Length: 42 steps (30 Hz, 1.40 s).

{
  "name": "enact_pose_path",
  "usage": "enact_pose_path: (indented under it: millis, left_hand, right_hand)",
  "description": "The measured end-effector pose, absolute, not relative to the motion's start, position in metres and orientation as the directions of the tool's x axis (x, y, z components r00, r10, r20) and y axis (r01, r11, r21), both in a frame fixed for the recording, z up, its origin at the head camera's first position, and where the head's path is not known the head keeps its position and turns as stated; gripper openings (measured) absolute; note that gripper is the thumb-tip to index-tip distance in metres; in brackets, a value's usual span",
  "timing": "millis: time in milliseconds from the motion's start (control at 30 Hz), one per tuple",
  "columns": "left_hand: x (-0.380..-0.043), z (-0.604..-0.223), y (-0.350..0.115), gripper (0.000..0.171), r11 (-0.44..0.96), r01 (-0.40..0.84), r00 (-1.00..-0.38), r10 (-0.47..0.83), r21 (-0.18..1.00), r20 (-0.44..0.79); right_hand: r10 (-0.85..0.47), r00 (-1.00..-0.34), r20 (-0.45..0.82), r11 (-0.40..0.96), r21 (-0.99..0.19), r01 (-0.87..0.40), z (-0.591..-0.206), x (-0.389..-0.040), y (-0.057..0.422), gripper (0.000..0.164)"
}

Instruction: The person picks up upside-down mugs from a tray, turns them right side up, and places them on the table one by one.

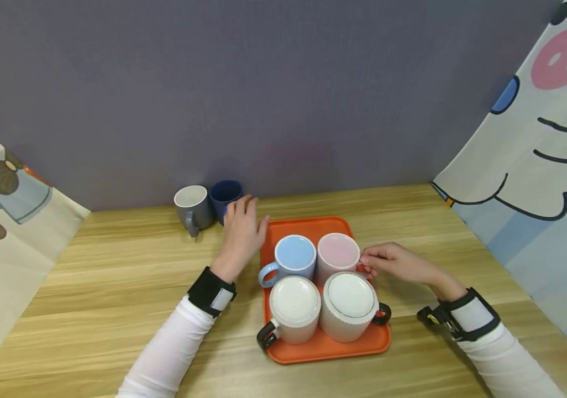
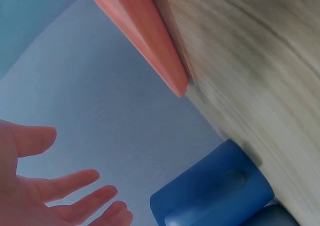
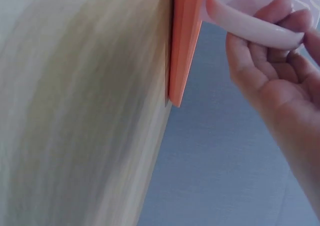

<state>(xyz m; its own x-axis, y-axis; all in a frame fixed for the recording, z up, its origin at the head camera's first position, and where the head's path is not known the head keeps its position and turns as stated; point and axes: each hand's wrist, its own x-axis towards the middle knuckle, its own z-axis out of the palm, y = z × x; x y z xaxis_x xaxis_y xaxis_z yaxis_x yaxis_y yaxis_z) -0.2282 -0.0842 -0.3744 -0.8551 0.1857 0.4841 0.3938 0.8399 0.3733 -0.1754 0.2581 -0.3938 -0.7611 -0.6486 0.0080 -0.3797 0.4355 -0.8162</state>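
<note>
Right hand [image 1: 397, 262] grips pink mug [image 1: 338, 251] by its handle [image 3: 255, 28] (prob. to steady it on orange tray [image 1: 308, 225]); left hand [image 1: 242, 233], fingers [image 2: 75, 182] loosely spread, nr. navy mug [image 1: 226, 193], holding nothing.

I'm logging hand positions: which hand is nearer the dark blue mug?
Left. The left hand is close to the dark blue mug; the right hand is across the orange tray, holding the pink mug's handle.
</note>
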Motion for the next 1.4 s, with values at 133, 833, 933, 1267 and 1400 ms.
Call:
enact_pose_path:
  millis: [133, 833, 933, 1267, 1400]
  left_hand:
    - [-0.229, -0.374, -0.085, 0.046, 0.840, 0.392, -0.856, 0.185, 0.375, 0.482]
    - [-0.229, -0.370, -0.086, 0.047, 0.840, 0.375, -0.873, 0.177, 0.393, 0.454]
    - [-0.229, -0.370, -0.087, 0.047, 0.837, 0.375, -0.874, 0.175, 0.398, 0.453]
    - [-0.231, -0.370, -0.083, 0.047, 0.826, 0.374, -0.879, 0.171, 0.422, 0.446]
    - [-0.232, -0.368, -0.081, 0.047, 0.823, 0.379, -0.875, 0.170, 0.423, 0.453]
  right_hand:
    - [-0.653, -0.757, 0.017, 0.415, -0.828, -0.377, -0.394, -0.175, 0.257, 0.025]
    - [-0.619, -0.783, -0.063, 0.342, -0.919, -0.197, -0.393, -0.179, 0.258, 0.027]
    - [-0.601, -0.794, -0.090, 0.330, -0.933, -0.144, -0.391, -0.178, 0.259, 0.032]
    - [-0.604, -0.783, -0.146, 0.127, -0.988, 0.086, -0.390, -0.179, 0.267, 0.026]
    - [-0.558, -0.813, -0.164, 0.050, -0.985, 0.164, -0.386, -0.179, 0.269, 0.025]
